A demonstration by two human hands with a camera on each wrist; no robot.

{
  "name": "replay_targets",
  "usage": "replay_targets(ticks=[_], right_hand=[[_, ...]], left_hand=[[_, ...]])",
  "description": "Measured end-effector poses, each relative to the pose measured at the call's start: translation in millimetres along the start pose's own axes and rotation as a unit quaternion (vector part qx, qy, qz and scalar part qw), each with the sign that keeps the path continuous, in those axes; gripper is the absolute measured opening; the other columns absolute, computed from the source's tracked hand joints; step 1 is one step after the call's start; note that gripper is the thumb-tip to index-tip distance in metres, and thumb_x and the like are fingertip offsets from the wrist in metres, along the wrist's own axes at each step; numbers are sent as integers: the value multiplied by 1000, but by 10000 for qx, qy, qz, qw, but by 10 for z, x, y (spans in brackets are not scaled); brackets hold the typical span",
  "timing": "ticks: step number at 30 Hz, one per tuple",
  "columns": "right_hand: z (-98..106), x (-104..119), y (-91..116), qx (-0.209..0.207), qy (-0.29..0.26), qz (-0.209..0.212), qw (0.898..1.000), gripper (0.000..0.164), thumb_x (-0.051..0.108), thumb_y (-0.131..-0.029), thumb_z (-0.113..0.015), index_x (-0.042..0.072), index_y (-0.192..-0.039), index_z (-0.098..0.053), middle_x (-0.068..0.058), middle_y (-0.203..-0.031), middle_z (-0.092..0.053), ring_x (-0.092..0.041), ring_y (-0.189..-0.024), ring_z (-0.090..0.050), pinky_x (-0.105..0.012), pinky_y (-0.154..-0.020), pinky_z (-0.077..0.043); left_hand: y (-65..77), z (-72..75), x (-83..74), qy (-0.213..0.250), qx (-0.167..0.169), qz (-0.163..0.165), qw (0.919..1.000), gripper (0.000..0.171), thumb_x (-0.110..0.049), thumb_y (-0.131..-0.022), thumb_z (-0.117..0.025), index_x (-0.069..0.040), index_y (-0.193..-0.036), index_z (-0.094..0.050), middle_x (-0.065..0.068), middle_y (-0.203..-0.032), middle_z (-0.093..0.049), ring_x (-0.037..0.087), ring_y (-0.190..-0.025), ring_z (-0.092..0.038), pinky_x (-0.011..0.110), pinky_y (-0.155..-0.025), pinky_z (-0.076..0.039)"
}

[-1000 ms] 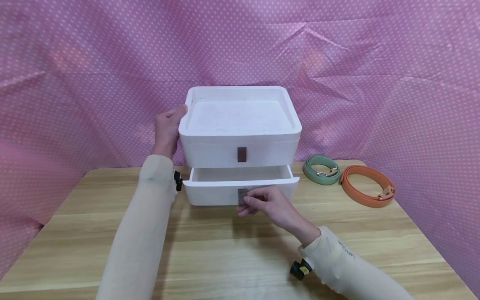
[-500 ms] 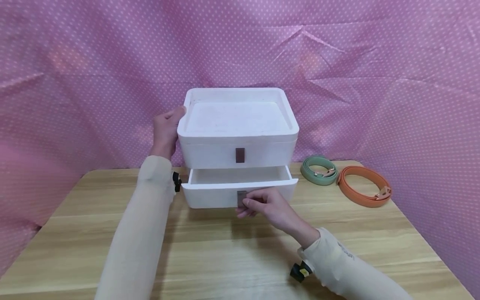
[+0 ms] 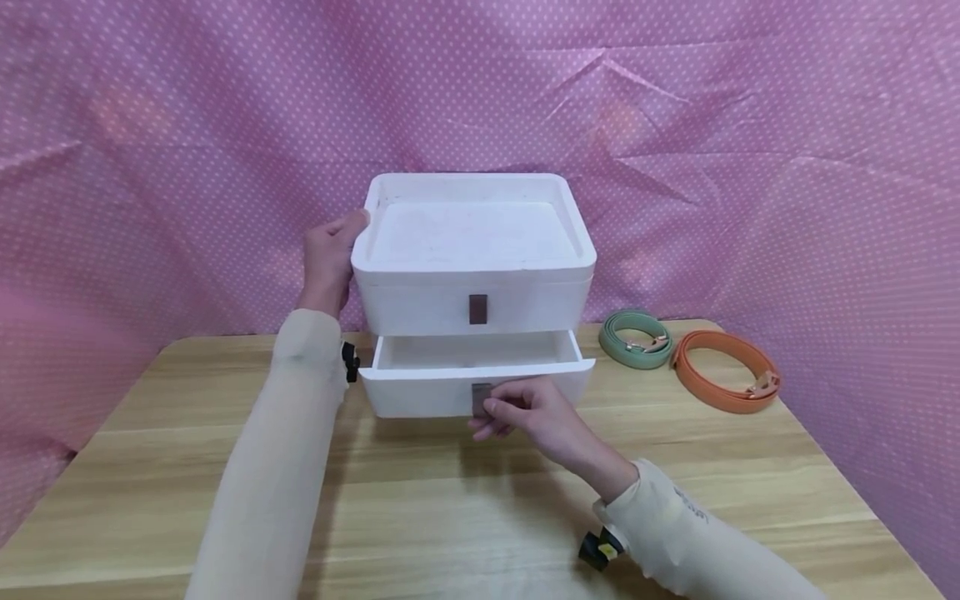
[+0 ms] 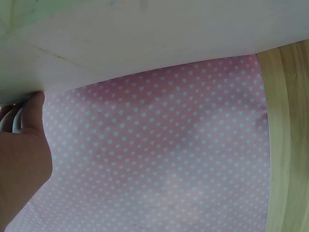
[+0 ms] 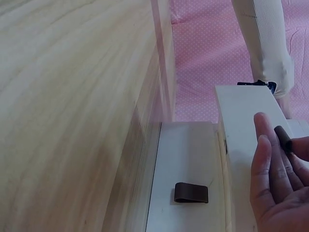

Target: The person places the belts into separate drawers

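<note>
A white drawer cabinet (image 3: pixel 474 229) with a tray-like top stands at the back middle of the table. One drawer (image 3: pixel 420 393) is partly pulled out, and the part of its inside that shows is bare. My right hand (image 3: pixel 540 421) pinches that drawer's brown pull tab (image 5: pixel 282 137) between thumb and fingers. At the cabinet's left side, my left hand (image 3: pixel 328 258) holds on, thumb at the top rim. Its fingers (image 4: pixel 33 113) bend round an edge in the left wrist view, with their tips partly hidden. The upper drawer, bearing another brown tab (image 3: pixel 477 309), is closed.
In the right wrist view, a lower white front with its own brown tab (image 5: pixel 190 193) sits beneath the pulled-out drawer. Coiled green (image 3: pixel 636 339) and orange belts (image 3: pixel 726 372) lie right of the cabinet on the wooden table (image 3: pixel 420 508). A pink dotted cloth (image 3: pixel 480 83) hangs behind.
The drawer has come slightly farther out toward me, with my right hand staying on its tab. My left hand keeps its place on the cabinet. The view has shifted slightly.
</note>
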State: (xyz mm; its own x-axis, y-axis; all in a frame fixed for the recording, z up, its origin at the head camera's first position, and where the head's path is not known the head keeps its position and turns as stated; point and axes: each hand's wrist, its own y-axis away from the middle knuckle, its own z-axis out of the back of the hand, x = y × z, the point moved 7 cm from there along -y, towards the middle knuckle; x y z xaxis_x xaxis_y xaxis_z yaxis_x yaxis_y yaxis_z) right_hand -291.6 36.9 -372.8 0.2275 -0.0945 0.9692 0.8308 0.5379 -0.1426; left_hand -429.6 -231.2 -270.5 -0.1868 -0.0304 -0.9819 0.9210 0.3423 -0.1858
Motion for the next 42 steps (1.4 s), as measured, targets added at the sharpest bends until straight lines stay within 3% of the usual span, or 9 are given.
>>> replay_targets(ticks=[5, 22, 32, 40, 42], right_hand=[[-22, -14, 10, -9, -54, 23, 10000, 19, 7, -100, -55, -7, -102, -68, -17, -95, -72, -29, -85, -71, -58, -81, -53], [-45, -24, 74, 53, -176, -114, 9998, 19, 7, -100, -56, -8, -102, -67, -17, -94, -72, -31, -85, -71, -54, -84, -54], [-67, -36, 91, 83, -289, -142, 9994, 19, 6, -100, -56, -9, -102, -67, -18, -94, -72, -32, -86, -71, -58, -85, -52], [-54, -34, 95, 32, -275, -152, 9995, 18, 6, -99, -56, -8, -102, -67, -18, -94, -72, -33, -85, -71, -58, -84, -52], [-57, -34, 98, 35, -268, -171, 9995, 18, 7, -99, -56, -8, -102, -67, -18, -94, -72, -32, -85, -71, -57, -84, -53]], left_hand=[[5, 16, 3, -76, 9, 37, 10000, 35, -46, -90, -68, -11, -91, -73, 5, -94, -68, 17, -82, -64, 24, -69, -56], [-8, 14, 13, -141, -40, -148, 9998, 36, -44, -91, -67, -9, -96, -74, 4, -93, -69, 17, -82, -65, 23, -67, -56], [-9, 6, 30, -74, -18, -175, 9998, 37, -43, -92, -67, -11, -73, -66, 4, -83, -68, 17, -78, -64, 24, -67, -56], [-29, -14, 9, 4, -57, -163, 9998, 32, -42, -90, -69, -11, -94, -75, 5, -93, -69, 18, -82, -64, 25, -70, -56], [-27, -10, 4, 27, -59, -184, 9998, 32, -41, -90, -69, -10, -93, -75, 6, -92, -69, 18, -81, -64, 24, -68, -56]])
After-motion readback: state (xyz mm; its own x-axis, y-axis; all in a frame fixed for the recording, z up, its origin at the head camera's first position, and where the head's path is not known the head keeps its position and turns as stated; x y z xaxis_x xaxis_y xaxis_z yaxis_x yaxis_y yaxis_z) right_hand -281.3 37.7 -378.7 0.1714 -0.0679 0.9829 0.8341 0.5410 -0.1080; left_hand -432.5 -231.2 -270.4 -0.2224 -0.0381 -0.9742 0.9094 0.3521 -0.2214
